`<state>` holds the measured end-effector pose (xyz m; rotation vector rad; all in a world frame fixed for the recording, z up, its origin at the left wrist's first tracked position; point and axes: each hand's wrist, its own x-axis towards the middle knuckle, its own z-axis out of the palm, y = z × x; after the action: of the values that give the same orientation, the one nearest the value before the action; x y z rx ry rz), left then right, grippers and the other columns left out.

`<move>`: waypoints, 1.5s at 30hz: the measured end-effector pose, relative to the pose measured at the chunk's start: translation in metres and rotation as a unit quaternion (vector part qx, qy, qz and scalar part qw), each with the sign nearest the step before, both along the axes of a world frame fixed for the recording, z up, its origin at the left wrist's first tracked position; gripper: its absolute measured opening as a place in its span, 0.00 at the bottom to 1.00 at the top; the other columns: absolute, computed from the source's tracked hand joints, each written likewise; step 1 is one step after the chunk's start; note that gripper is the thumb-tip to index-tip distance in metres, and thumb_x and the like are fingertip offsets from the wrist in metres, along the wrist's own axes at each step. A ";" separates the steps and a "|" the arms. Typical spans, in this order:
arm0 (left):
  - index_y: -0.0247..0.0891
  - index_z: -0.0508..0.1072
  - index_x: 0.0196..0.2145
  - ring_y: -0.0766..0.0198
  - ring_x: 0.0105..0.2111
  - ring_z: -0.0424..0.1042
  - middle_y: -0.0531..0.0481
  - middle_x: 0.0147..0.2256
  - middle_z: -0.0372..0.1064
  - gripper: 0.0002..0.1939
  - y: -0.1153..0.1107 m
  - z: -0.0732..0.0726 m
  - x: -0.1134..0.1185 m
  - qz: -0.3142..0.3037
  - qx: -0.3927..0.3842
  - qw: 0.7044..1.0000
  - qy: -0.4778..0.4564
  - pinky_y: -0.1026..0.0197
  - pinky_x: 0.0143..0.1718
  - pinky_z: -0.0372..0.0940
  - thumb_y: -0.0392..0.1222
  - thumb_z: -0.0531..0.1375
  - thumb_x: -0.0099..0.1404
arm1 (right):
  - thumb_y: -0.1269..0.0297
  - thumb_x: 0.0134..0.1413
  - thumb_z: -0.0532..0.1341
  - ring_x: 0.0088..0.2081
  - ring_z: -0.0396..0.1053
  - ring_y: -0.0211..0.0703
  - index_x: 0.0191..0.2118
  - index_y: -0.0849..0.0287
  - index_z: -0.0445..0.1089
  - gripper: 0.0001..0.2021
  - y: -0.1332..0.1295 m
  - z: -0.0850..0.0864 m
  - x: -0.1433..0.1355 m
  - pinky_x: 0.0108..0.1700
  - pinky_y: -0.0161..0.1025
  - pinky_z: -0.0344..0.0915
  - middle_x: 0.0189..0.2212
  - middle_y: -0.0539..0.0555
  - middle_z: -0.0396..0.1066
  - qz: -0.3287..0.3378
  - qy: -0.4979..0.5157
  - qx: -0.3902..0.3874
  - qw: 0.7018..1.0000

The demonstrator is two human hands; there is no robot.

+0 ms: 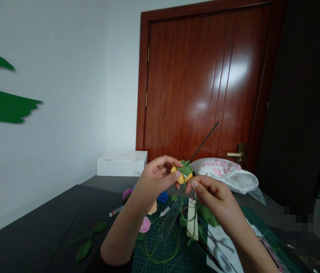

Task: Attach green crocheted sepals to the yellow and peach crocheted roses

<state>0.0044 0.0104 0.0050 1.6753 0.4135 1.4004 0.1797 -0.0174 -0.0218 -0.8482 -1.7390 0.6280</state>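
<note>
A yellow crochet flower (181, 179) with a green knitted base (184, 168) is pinched between the thumb and fingers of my left hand (160, 172). From the green base a dark, thin stem wire (205, 141) sticks up and to the right. Close beside it, my right hand (212, 189) pinches a thin metal needle (186, 177), whose tip touches the flower where yellow and green meet. I cannot make out whether the needle has a hook. Green yarn (183, 204) hangs below the flower and trails in loops onto the cutting mat (160, 261).
Crochet flowers in pink (145, 225) and blue (163, 196), a small tube (164, 211), a card strip (192, 223), a green yarn ball (206, 215) and scissors (222, 258) lie around the mat. Green leaves (84, 250) rest left. Behind are a white box (121, 167) and plastic bag (225, 172).
</note>
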 end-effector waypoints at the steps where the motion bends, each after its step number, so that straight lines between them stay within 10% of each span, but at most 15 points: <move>1: 0.35 0.72 0.37 0.68 0.25 0.69 0.50 0.31 0.70 0.07 0.000 0.001 0.000 -0.005 -0.001 1.000 0.008 0.64 0.29 0.67 0.35 0.64 0.59 | 0.52 0.63 0.56 0.22 0.55 0.35 0.30 0.59 0.74 0.18 -0.001 0.001 0.001 0.24 0.34 0.48 0.21 0.48 0.64 -0.006 -0.015 0.007 1.000; 7: 0.36 0.72 0.32 0.62 0.41 0.73 0.45 0.41 0.71 0.05 0.000 0.004 -0.007 -0.014 0.029 0.999 0.041 0.61 0.41 0.68 0.32 0.63 0.57 | 0.54 0.62 0.56 0.29 0.66 0.41 0.28 0.58 0.74 0.18 -0.002 0.005 0.006 0.31 0.37 0.59 0.25 0.51 0.72 0.010 -0.054 0.034 0.998; 19: 0.37 0.71 0.37 0.66 0.33 0.74 0.49 0.36 0.71 0.06 0.006 0.000 -0.014 -0.136 -0.015 0.990 0.034 0.62 0.36 0.71 0.35 0.64 0.62 | 0.50 0.62 0.57 0.25 0.60 0.36 0.30 0.58 0.74 0.19 -0.001 0.005 0.012 0.26 0.34 0.53 0.24 0.50 0.69 0.069 -0.029 -0.007 0.997; 27: 0.36 0.71 0.32 0.67 0.30 0.72 0.50 0.34 0.69 0.06 -0.001 0.002 -0.004 -0.070 -0.011 0.997 -0.036 0.63 0.32 0.71 0.32 0.65 0.58 | 0.48 0.61 0.58 0.21 0.48 0.34 0.29 0.58 0.71 0.18 0.004 -0.004 -0.001 0.23 0.34 0.42 0.18 0.44 0.53 0.091 0.055 -0.048 0.993; 45: 0.35 0.71 0.32 0.67 0.37 0.68 0.51 0.35 0.68 0.06 0.002 -0.006 0.006 -0.039 0.000 0.993 -0.113 0.65 0.41 0.63 0.30 0.65 0.58 | 0.49 0.52 0.66 0.20 0.42 0.32 0.27 0.58 0.70 0.17 -0.009 -0.019 -0.057 0.22 0.33 0.42 0.16 0.42 0.50 0.035 0.383 -0.077 0.920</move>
<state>0.0109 0.0129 -0.0010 1.4946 0.2178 1.5118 0.1229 -0.0267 -0.0408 -0.5313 -1.0143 0.9966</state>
